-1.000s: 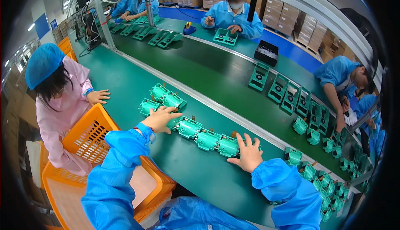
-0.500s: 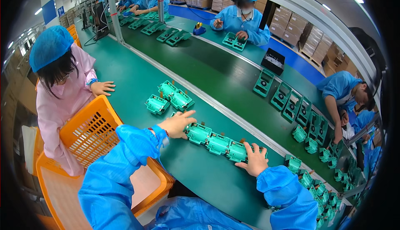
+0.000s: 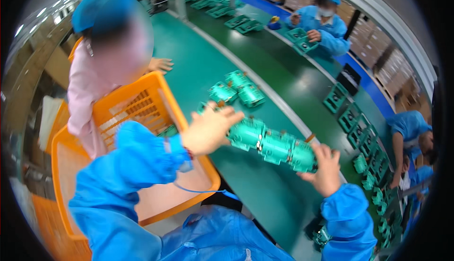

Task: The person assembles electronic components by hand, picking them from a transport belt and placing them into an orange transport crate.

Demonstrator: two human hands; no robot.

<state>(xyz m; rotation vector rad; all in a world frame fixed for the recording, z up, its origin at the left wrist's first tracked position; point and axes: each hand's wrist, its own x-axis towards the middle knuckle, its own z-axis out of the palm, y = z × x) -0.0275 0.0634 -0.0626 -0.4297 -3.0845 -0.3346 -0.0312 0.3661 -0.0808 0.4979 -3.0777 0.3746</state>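
Observation:
A row of green plastic housings [image 3: 274,145], set end to end with small metal parts on them, spans the space between my hands and seems raised off the green table. My left hand [image 3: 210,128] grips the row's left end, its fingers spread over the top and partly hiding that end. At the other end, my right hand [image 3: 325,167] presses with thumb and fingers around the last housing. Just beyond my left hand, a small cluster of similar green housings [image 3: 249,94] rests on the table.
An orange slatted crate [image 3: 177,107] stands at the left by a person in pink [image 3: 82,91]. A metal rail [image 3: 276,99] separates the table from a green conveyor [image 3: 283,67]. Green trays [image 3: 335,98] and more housings line the right; people in blue work across.
The row has come up off the table between my hands and nearer to me. My view has shifted, and the person in pink leans further over the crate.

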